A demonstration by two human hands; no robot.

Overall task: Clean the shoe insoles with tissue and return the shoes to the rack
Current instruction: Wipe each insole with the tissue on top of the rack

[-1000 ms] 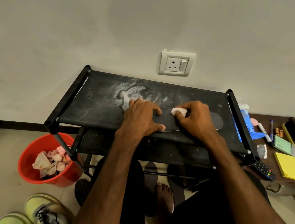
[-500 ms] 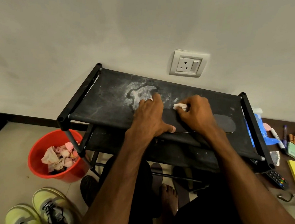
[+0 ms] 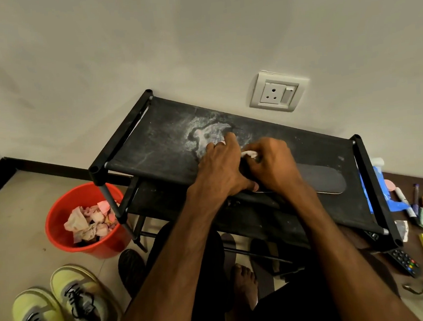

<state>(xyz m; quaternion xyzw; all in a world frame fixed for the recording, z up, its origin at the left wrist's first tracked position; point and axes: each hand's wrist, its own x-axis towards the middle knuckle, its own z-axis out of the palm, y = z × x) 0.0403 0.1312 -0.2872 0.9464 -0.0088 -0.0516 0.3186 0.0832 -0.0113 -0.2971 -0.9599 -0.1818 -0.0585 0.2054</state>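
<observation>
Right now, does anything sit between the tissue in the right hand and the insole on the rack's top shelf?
Nothing visible does. The right hand pinches the tissue down by the insole, though contact is hidden. The left hand lies flat close beside it, not between them.

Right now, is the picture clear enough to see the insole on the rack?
Head view: dim, even light, no glare; the black insole barely stands out from the black rack; the tissue in the right hand reads bright; the shoes look soft; the wide lens bows straight lines.
</observation>
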